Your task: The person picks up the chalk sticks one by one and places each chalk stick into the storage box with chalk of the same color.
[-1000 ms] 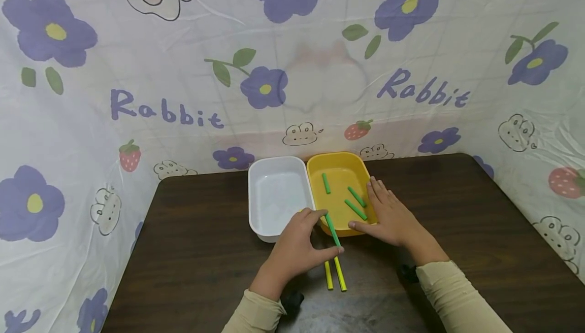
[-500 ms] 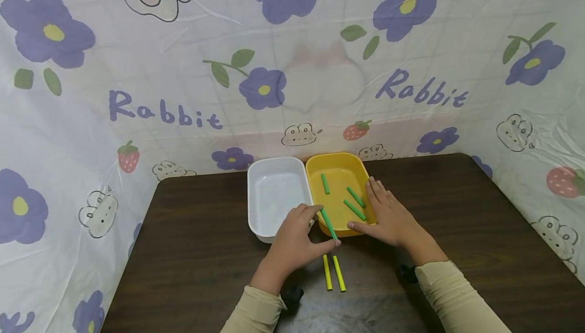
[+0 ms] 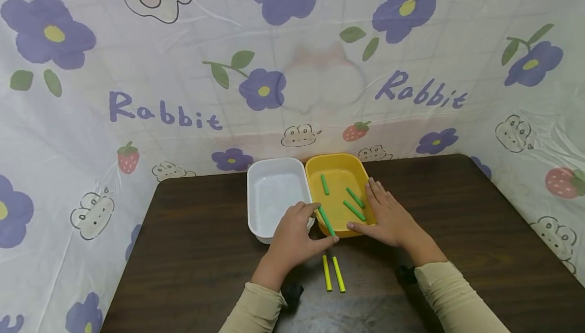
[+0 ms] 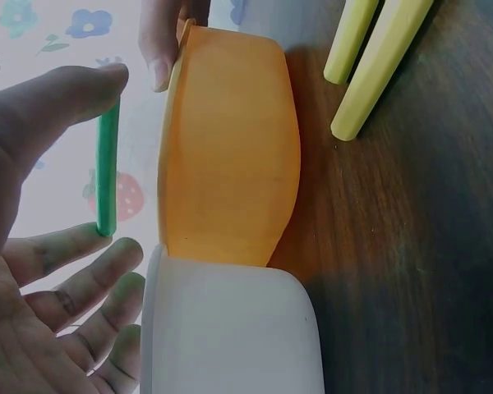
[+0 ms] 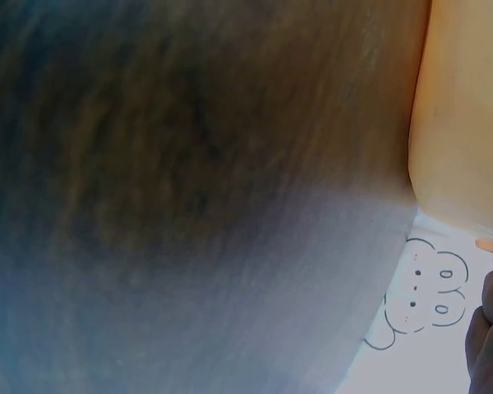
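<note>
The left hand [image 3: 294, 231] of the person pinches 1 thin, straight green stick [image 3: 326, 220]; the thumb presses 1 end of it and the tip of the index finger the other end, while the other fingers are free. This stick is in the air, above the near edge of the smooth yellow rectangular tray with rounded corners [image 3: 335, 207], and it is higher than the rim. The right hand [image 3: 390, 219] rests at the near right corner of this tray; its thumb is at the near rim, apart from the fingers, which lie rather straight along the right side. In the tray lie 3 similar green sticks [image 3: 354, 210], 1 at the far left and 2 at the right. The white rectangular tray with rounded corners [image 3: 276, 196] stands just beside, on the left. On the dark brown wood-patterned table [image 3: 196, 252], nearer than the trays, lie 2 yellow straight sticks [image 3: 339, 274], side by side and a little apart.
</note>
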A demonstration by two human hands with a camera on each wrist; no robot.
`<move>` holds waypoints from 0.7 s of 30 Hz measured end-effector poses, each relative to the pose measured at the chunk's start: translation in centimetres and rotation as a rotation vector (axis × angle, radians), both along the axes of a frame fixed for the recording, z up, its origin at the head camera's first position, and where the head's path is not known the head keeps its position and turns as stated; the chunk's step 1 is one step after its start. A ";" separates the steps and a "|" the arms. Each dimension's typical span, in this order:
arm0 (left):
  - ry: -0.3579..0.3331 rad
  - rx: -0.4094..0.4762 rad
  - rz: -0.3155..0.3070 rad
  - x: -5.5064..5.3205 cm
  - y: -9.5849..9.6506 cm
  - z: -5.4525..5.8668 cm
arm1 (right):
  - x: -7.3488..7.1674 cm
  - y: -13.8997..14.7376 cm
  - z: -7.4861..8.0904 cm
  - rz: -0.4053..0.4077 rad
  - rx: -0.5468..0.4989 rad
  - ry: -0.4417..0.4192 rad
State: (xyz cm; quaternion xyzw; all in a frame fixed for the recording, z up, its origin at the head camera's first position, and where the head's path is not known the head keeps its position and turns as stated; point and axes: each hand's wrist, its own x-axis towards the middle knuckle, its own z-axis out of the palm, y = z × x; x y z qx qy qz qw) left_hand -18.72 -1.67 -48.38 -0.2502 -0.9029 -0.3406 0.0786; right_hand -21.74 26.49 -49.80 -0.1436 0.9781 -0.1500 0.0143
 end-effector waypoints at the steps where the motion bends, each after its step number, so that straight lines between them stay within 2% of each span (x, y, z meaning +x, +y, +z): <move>1: -0.002 -0.002 0.001 0.0 0.0 0.0 | 0.0 0.0 0.0 -0.002 0.000 0.000; 10: -0.023 -0.030 0.010 -0.2 0.2 -0.1 | 0.0 0.0 -0.2 -0.002 0.006 0.001; 21: -0.008 -0.040 0.022 -0.5 0.5 -0.5 | 0.0 0.0 -0.2 -0.007 0.004 0.005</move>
